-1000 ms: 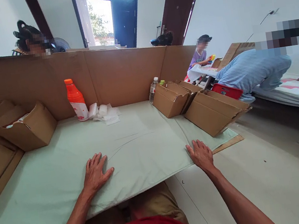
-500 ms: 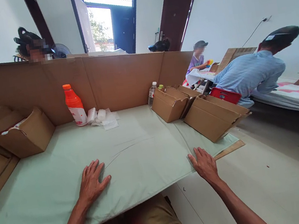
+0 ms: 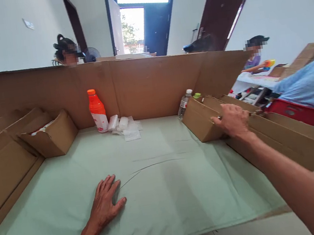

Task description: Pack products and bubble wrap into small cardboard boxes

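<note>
My left hand (image 3: 105,198) lies flat on the pale green cloth (image 3: 162,198) that covers the table. Its fingers are spread and nothing is in them. Over at the right, my right hand (image 3: 235,120) is at the rim of a small open cardboard box (image 3: 199,117). Its thumb points left, apart from the fingers, along the box's near end. The fingertips bend over the rim and are partly hidden; no object shows in this hand. A longer cardboard box (image 3: 282,135) stands beside it, under my right forearm.
An orange-capped bottle (image 3: 98,112) and clear plastic packets (image 3: 124,126) lie near the cardboard partition (image 3: 147,87). A water bottle (image 3: 184,104) stands by the right boxes. More open boxes (image 3: 56,135) stand at left. Other people are beyond, one in blue (image 3: 312,84) beside a red basket (image 3: 296,111).
My right hand has left the table's front edge and moved forward to the small box at right. My left hand stays flat on the cloth. The view has turned right.
</note>
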Motion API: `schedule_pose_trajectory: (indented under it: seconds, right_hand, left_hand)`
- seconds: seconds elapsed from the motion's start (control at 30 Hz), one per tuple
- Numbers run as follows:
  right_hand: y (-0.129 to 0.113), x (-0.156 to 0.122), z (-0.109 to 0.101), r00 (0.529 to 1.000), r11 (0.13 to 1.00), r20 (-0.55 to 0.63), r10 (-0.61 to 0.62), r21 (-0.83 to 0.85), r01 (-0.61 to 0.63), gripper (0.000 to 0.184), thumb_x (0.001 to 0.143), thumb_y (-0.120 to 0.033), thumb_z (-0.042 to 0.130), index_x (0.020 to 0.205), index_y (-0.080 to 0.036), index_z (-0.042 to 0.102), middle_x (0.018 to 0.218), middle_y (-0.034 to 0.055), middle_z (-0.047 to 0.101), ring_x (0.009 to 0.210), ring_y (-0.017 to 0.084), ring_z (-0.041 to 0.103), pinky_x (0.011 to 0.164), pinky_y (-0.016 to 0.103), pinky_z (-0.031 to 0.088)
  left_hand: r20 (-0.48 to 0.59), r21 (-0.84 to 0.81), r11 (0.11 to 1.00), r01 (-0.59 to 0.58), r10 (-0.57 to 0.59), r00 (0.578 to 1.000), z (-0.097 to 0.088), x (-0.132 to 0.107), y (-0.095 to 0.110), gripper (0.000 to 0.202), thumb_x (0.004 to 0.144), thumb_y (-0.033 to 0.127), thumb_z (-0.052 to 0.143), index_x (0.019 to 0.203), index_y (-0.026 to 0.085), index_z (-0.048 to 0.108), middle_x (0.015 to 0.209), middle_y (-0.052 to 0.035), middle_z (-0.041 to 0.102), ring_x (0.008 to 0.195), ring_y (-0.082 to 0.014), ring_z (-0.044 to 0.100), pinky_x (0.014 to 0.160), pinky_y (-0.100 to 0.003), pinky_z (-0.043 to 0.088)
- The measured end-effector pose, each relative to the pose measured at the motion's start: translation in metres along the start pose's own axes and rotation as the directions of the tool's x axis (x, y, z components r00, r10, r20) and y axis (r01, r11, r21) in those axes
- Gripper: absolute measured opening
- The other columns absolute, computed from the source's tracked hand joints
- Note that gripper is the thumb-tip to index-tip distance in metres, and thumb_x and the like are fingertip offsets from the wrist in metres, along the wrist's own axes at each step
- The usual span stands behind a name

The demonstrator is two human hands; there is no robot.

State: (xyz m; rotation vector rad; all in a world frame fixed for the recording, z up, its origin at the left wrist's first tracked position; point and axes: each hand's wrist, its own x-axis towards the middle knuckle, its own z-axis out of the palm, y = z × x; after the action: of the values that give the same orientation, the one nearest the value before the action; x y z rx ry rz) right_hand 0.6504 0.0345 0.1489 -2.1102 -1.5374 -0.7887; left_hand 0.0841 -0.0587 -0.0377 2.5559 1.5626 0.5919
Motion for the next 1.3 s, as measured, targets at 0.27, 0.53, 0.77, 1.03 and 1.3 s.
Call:
schedule_pose_trajectory:
  seconds: [0.27, 0.53, 0.77, 1.03, 1.3]
  right_hand:
    - [0.01, 0.044, 0.041, 0.992, 0.987, 0.104, -0.069, 0.153, 0.053, 0.061, 0.091, -0.069, 0.038, 0.058, -0.024, 0.063, 0.053, 0.0118, 0.059, 0.067, 0.031, 0.065, 0.068, 0.049, 0.044]
    - [-0.058, -0.07, -0.057, 0.894, 0.901, 0.289, -0.343, 0.369, 0.227, 0.038, 0.088, -0.055, 0.047, 0.084, -0.028, 0.074, 0.096, 0.0087, 0.076, 0.098, 0.03, 0.067, 0.095, 0.049, 0.046]
    - [-0.073, -0.16, -0.144, 0.943, 0.687, 0.222, -0.248, 0.727, 0.01, 0.028, 0.082, -0.059, 0.061, 0.1, -0.04, 0.073, 0.109, 0.0068, 0.075, 0.116, 0.035, 0.064, 0.102, 0.055, 0.048]
    - [-0.048, -0.24, -0.087, 0.788, 0.568, 0.607, 0.102, 0.615, -0.547, 0.049, 0.072, -0.059, 0.071, 0.112, -0.03, 0.07, 0.115, 0.0112, 0.075, 0.105, 0.038, 0.07, 0.089, 0.051, 0.06]
    - [-0.076, -0.239, -0.046, 0.74, 0.642, 0.673, 0.017, 0.56, -0.523, 0.046, 0.07, -0.067, 0.068, 0.087, -0.026, 0.077, 0.098, 0.0103, 0.08, 0.093, 0.04, 0.073, 0.08, 0.05, 0.061]
  left_hand:
    - [0.0, -0.026, 1.0, 0.004, -0.004, 1.0, -0.004, 0.0, 0.005, 0.052, 0.088, 0.046, 0.061, 0.136, 0.024, 0.06, 0.154, -0.0116, 0.049, 0.144, -0.0328, 0.042, 0.119, -0.057, 0.032]
    - [-0.115, -0.221, 0.972, 0.085, -0.112, 0.987, 0.0, -0.005, -0.002, 0.05, 0.088, 0.046, 0.059, 0.132, 0.023, 0.063, 0.148, -0.0137, 0.054, 0.136, -0.0339, 0.051, 0.114, -0.056, 0.041]
    - [0.021, -0.496, 0.846, 0.196, -0.214, 0.977, -0.03, -0.003, 0.038, 0.065, 0.088, 0.046, 0.058, 0.148, 0.026, 0.044, 0.155, -0.0102, 0.046, 0.141, -0.0312, 0.045, 0.114, -0.05, 0.043]
    - [0.178, -0.769, 0.605, 0.208, -0.11, 0.978, -0.023, 0.079, 0.078, 0.085, 0.08, 0.039, 0.07, 0.154, 0.023, 0.033, 0.158, -0.0144, 0.039, 0.143, -0.0355, 0.042, 0.116, -0.053, 0.037]
    - [0.09, -0.925, 0.367, 0.102, -0.049, 0.995, 0.008, 0.107, 0.103, 0.073, 0.075, 0.036, 0.072, 0.141, 0.017, 0.048, 0.139, -0.0132, 0.058, 0.129, -0.0327, 0.053, 0.111, -0.046, 0.041]
